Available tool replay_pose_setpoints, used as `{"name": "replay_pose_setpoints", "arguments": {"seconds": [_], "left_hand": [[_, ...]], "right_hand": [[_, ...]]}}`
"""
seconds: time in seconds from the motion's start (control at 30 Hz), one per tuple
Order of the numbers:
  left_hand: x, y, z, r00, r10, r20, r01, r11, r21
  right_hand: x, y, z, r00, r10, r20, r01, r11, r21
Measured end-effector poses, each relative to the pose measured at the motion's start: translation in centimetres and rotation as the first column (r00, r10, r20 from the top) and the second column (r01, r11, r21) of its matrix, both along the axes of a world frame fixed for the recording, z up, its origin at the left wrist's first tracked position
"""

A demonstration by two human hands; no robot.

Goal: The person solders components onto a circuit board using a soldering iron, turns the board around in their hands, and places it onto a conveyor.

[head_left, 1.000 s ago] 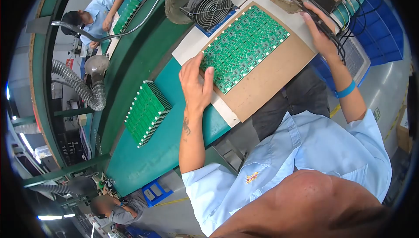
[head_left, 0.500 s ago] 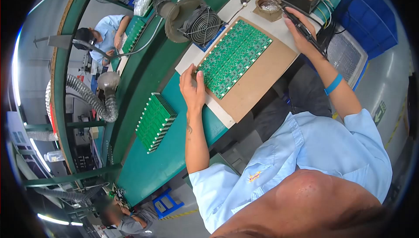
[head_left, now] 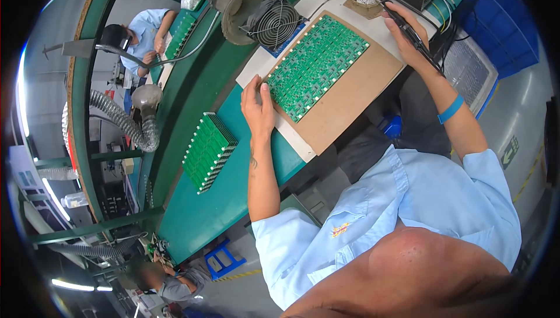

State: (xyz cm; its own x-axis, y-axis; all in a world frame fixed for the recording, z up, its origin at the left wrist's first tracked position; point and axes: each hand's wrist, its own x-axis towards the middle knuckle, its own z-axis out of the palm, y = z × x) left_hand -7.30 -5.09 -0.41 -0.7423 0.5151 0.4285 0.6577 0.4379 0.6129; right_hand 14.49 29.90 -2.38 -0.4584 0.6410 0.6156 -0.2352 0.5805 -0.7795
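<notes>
On the green bench, head view: a green circuit board (head_left: 318,64) lies flat on a sheet of brown cardboard (head_left: 350,90), probably so that its underside rests on something soft and the whole can be turned by the cardboard.
White sheet: it lies under the cardboard, over the bench (head_left: 181,225), perhaps to keep the surface clean.
Left hand: the left hand (head_left: 257,111) is at the board's near-left corner, fingers close together and thumb set apart from them; this looks like steadying (whether the corner is actually pinched, I cannot tell).
Right hand: the right hand (head_left: 409,47) has its fingers wrapped around a dark pen-shaped tool (head_left: 406,27), gripped along the handle with the front end pointing towards the round container, a hold that seems to favour aiming the tip.
Round container: this brown pot (head_left: 363,8), with silvery bits inside, stands beyond the board's far-right corner, near the tool's front end; probably placed there for a short reach. Whether the tip touches it is too small to tell.
Fan: the caged fan (head_left: 274,25) stands just beside the board's far-left edge, by a wide duct mouth (head_left: 238,19), perhaps so that air is drawn off the work.
Stack: more green boards (head_left: 209,152) are piled on the bench to the left, apart from the left hand, likely to leave elbow room.
Across the bench: another person (head_left: 146,29) in a light-blue shirt bends over a separate row of green boards.
</notes>
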Motion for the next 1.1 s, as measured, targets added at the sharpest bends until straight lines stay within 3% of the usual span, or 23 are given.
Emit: {"name": "replay_pose_setpoints", "arguments": {"seconds": [0.23, 0.37, 0.53, 0.7, 0.9, 1.1], "left_hand": [[-0.2, -0.1, -0.4, 0.997, 0.082, -0.009, -0.082, 0.996, -0.039], [0.0, 0.1, -0.6, 0.994, 0.098, -0.055, -0.098, 0.995, -0.008], [0.5, 0.4, -0.3, 0.977, 0.169, -0.129, -0.173, 0.985, -0.016], [0.6, 0.4, -0.4, 0.97, 0.212, -0.121, -0.215, 0.977, -0.007], [0.9, 0.3, 0.0, 0.973, 0.227, -0.035, -0.227, 0.974, 0.004], [1.2, -0.1, -0.6, 0.981, 0.186, -0.059, -0.185, 0.983, 0.014]], "right_hand": [[0.6, 0.1, -0.3, 0.976, 0.213, -0.047, -0.217, 0.973, -0.085], [1.1, 0.6, -0.1, 0.957, 0.286, 0.052, -0.289, 0.953, 0.088], [3.2, 1.0, 0.0, 0.902, 0.4, 0.163, -0.426, 0.886, 0.184], [5.0, 0.9, -0.6, 0.868, 0.43, 0.247, -0.492, 0.809, 0.32], [5.0, 1.1, -0.6, 0.858, 0.422, 0.291, -0.501, 0.813, 0.297], [5.6, 1.3, -0.6, 0.842, 0.413, 0.348, -0.513, 0.812, 0.278]]}}
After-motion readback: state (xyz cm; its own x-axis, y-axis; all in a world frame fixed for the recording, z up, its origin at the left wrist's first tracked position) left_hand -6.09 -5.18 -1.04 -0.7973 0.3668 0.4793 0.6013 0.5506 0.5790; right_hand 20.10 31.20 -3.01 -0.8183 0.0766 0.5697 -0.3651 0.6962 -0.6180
